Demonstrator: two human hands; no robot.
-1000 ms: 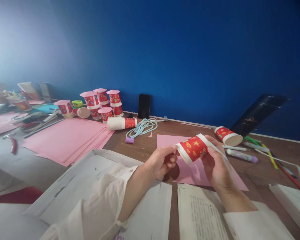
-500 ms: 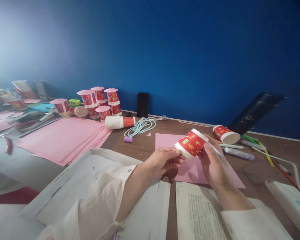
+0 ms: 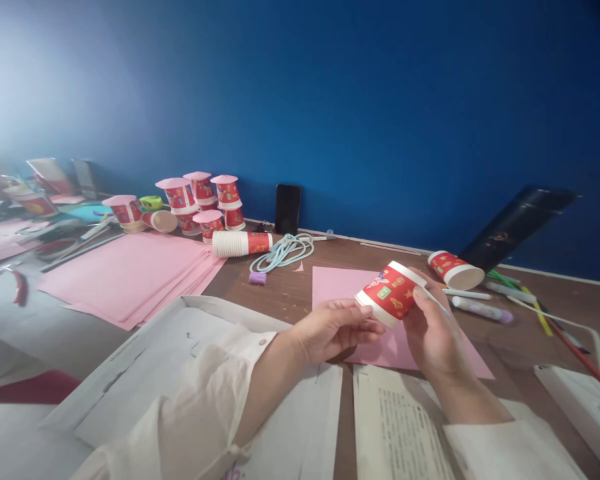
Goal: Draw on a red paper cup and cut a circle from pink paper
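On the far left things look fuzzy, but I think I see a paper cup (image 3: 34, 201) with pens poking out. Next comes a pile of pink paper (image 3: 125, 277), and behind it some red cups (image 3: 180, 199) wear round pink tops. Some of them sit on other cups. Beside them a long stack of cups (image 3: 230, 245) lies on its side, next to a curled blue cord (image 3: 286, 252). A small purple cap (image 3: 257, 278) lies just in front of the cord, and a black phone (image 3: 287, 209) leans on the blue wall (image 3: 360, 100).

In the middle, the left hand (image 3: 333, 330) pinches the near edge of a red and white cup (image 3: 393, 293). The right hand (image 3: 433, 333) is wrapped round the other end — thumb on the front, fingers behind. The cup is tipped on a slant, up in the air over a pink sheet (image 3: 330, 283). Nearer me there are pages (image 3: 395, 420) with printing on them.

To the right, another cup (image 3: 455, 268) lies on its side — a fat marker (image 3: 480, 309) is just in front of it.
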